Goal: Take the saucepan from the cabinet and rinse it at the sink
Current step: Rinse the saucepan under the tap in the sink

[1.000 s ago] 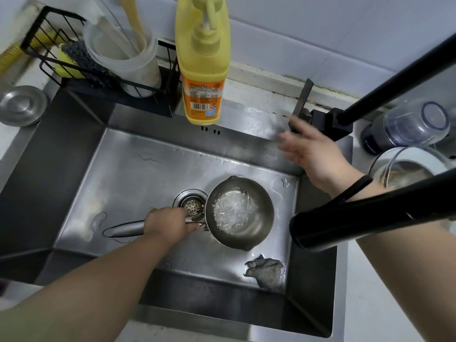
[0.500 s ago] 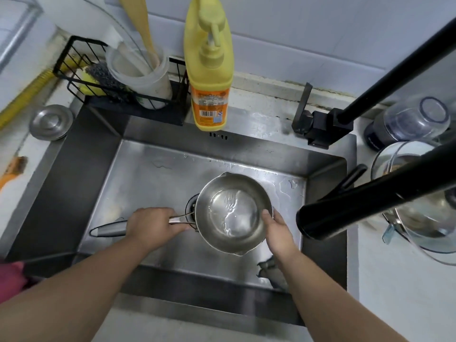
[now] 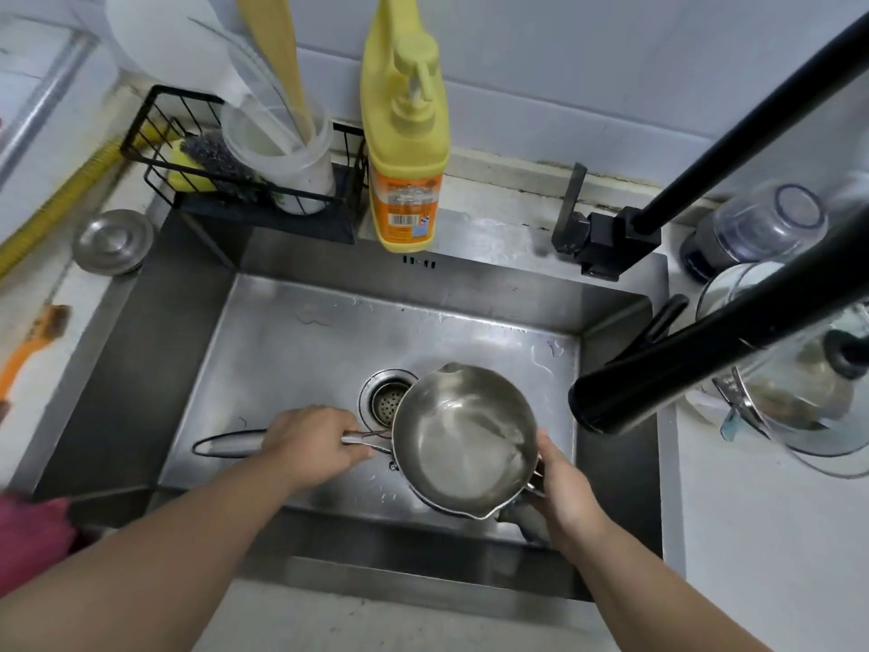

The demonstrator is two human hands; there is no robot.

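Almost nothing is legible. The yellow dish soap bottle (image 3: 405, 134) carries an orange label (image 3: 405, 204) with a barcode and a small blue mark at its lower edge — the printed words and the barcode digits are too blurred to read. No other lettering shows.

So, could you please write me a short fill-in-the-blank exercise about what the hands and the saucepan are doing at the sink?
1. The left hand grips the saucepan by its ____.
2. The right hand supports the pan at its ____.
3. The pan is held over the sink, just right of the ____.
4. The yellow bottle has a ____ top.

Missing words: handle; rim; drain; pump
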